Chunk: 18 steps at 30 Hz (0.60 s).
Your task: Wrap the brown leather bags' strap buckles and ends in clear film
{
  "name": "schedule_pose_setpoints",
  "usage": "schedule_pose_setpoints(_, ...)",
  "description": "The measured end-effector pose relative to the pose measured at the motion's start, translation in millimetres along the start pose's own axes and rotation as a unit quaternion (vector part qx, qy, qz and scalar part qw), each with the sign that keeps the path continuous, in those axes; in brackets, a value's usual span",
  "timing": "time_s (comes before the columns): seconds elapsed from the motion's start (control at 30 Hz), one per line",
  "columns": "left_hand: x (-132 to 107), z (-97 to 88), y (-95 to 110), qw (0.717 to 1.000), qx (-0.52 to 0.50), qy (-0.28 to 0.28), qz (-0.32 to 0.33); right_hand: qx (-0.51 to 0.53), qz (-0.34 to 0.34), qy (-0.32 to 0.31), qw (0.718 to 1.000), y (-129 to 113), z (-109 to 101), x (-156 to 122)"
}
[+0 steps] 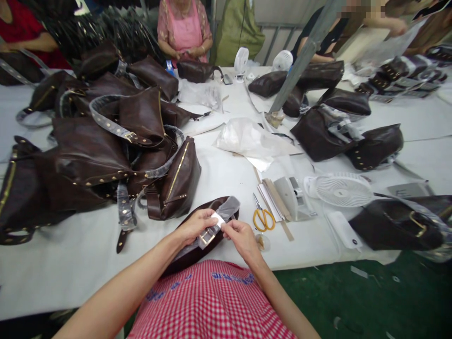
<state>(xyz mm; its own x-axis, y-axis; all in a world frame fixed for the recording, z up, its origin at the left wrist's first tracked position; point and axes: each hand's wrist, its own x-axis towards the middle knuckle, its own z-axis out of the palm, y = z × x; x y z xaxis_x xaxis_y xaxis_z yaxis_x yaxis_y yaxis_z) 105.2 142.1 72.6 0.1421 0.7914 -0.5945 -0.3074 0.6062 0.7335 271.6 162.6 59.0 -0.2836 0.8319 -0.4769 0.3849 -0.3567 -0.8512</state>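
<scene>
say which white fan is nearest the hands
The white fan right of the yellow-handled scissors, on the near side; the other two fans sit across the table, farther from the left hand and right hand.

Around the orange-handled scissors [264, 219]: a white worktable [226, 172] crowded with brown bags, fans and wrappings.
Just right of the scissors stand a stack of papers and card [271, 201] and a grey-and-white device [292, 198]; a small round tub [263, 242] sits just on their near side. Farther right of them lie a white fan [342, 189] and a white plastic unit [342, 229]. Well to their left is a heap of brown bags [90, 143], with studded, film-wrapped straps. Beyond the scissors spreads crumpled plastic [249, 136]; farther beyond them, a slanted metal post [305, 56], a green sack [238, 33] and a person in a pink apron [185, 26].
</scene>
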Motion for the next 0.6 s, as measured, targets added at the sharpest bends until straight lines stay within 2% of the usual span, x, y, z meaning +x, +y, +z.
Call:
schedule_pose_setpoints(0.1,-0.8,1.1,3.4,1.000,0.013,0.016,-0.001,0.033,0.004,-0.012,0.999,-5.8,0.3,0.0)
schedule_pose_setpoints(0.2,0.0,0.5,7.3,0.999,0.019,0.032,-0.004,0.084,0.028,-0.053,0.995,-12.5,-3.6,-1.3)
schedule_pose_setpoints(0.33,3.0,-5.0,9.1,0.999,-0.007,0.022,-0.025,0.148,0.053,-0.102,0.982,-14.5,-10.1,-2.4)
schedule_pose_setpoints(0.47,4.9,-9.4,8.3,0.999,-0.020,0.016,-0.044,0.144,0.058,-0.054,0.986,-6.6,-8.1,2.3)
schedule_pose_setpoints(0.6,3.6,-8.0,9.2,0.998,-0.023,0.006,-0.051,0.110,0.022,-0.007,0.994,3.1,1.8,8.7)
